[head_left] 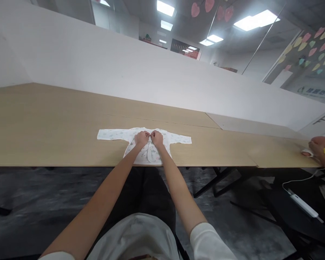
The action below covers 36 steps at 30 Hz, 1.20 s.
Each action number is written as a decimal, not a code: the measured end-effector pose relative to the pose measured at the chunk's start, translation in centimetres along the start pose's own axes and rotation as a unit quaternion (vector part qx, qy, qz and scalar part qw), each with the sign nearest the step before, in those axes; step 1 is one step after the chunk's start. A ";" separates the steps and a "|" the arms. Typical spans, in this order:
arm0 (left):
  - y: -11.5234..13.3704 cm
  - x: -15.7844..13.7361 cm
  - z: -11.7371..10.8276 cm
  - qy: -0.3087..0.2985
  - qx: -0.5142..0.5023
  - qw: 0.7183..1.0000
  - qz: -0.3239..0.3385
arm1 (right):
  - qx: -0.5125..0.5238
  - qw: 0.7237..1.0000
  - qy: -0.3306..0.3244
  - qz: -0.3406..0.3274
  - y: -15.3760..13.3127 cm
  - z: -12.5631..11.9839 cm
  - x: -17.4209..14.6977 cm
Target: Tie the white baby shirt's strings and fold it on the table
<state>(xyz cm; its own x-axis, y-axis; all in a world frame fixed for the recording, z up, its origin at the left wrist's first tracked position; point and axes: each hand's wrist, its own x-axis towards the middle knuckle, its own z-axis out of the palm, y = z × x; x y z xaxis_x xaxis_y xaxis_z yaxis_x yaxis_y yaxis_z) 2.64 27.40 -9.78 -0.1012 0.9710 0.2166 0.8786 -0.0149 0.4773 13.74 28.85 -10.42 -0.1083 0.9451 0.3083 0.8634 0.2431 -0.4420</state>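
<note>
A small white baby shirt [158, 153] with a faint coloured print lies flat on the table, its sleeves stretched out to both sides. My left hand [142, 138] is closed at the upper front opening, fingertips pinching the fabric. Close beside it, my right hand [157, 138] pinches the other side of the same opening. The fingertips of both hands nearly meet over the shirt's middle. Whatever small fastening may be between them is too small to make out. Below the hands the front edges overlap, and the hem lies near the table's front edge.
The long wooden table [56, 122] runs along a white wall [119, 68] with glass above. At the far right, another person's hand [316, 148] rests near the table end. A white power strip [303, 205] with a cable lies on a dark seat at the lower right.
</note>
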 end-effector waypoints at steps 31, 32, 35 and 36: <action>-1.7 0.5 0.2 -0.031 -0.210 0.972 0.096 | 0.306 0.939 0.132 0.090 0.7 0.3 -0.1; -1.9 0.7 0.0 -0.044 -0.226 0.968 0.102 | 0.317 0.932 0.138 0.105 0.8 0.2 0.1; -2.7 0.9 -0.7 -0.079 -0.212 0.965 0.131 | 0.326 0.928 0.128 0.128 1.3 -0.3 0.2; -2.9 0.8 -0.9 -0.087 -0.190 0.968 0.142 | 0.316 0.934 0.115 0.121 1.4 -0.4 0.1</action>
<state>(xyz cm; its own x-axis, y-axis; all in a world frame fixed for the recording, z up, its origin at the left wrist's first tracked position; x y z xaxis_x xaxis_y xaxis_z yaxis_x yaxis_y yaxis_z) -0.44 27.97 -10.25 0.2283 0.9399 0.2539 0.6216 -0.3414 0.7050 15.18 29.17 -10.66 0.2228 0.9351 0.2757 0.3785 0.1776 -0.9084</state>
